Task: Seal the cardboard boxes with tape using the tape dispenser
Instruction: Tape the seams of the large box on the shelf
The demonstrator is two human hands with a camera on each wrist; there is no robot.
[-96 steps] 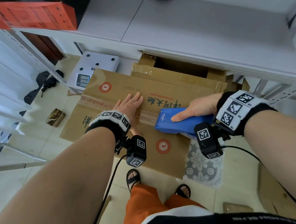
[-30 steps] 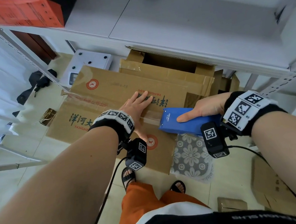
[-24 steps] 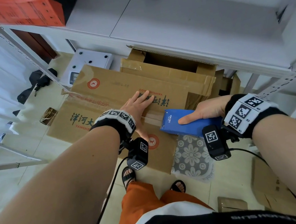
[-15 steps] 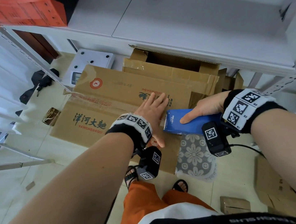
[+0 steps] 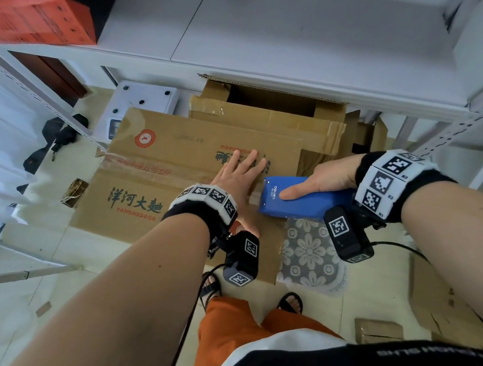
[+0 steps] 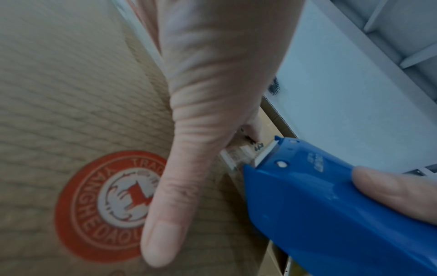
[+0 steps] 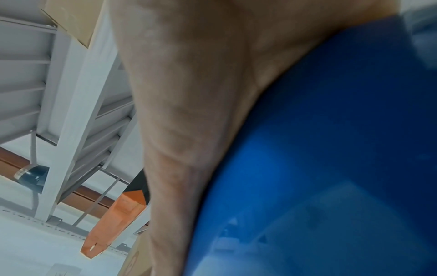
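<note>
A brown cardboard box (image 5: 147, 176) with red and green print stands on the floor, a clear tape strip along its centre seam. My left hand (image 5: 240, 173) lies flat on the box top (image 6: 59, 112), fingers straight, pressing by the seam near the right end. My right hand (image 5: 322, 176) grips the blue tape dispenser (image 5: 300, 198), thumb laid along its top. The dispenser (image 6: 331, 205) has its nose at the box's right edge, just beside my left hand (image 6: 201, 112). In the right wrist view the dispenser (image 7: 331, 168) fills the frame next to my palm (image 7: 189, 93).
A white metal shelf (image 5: 291, 32) overhangs the box at the back. More cardboard boxes (image 5: 270, 108) sit under it. A white scale (image 5: 143, 100) lies behind the box, a patterned mat (image 5: 308, 254) on the right, an orange box (image 5: 19, 24) on the shelf. My feet stand close in front.
The dispenser has run rightward along the seam from mid-box to the right edge. My left hand slid right after it, still flat on the top.
</note>
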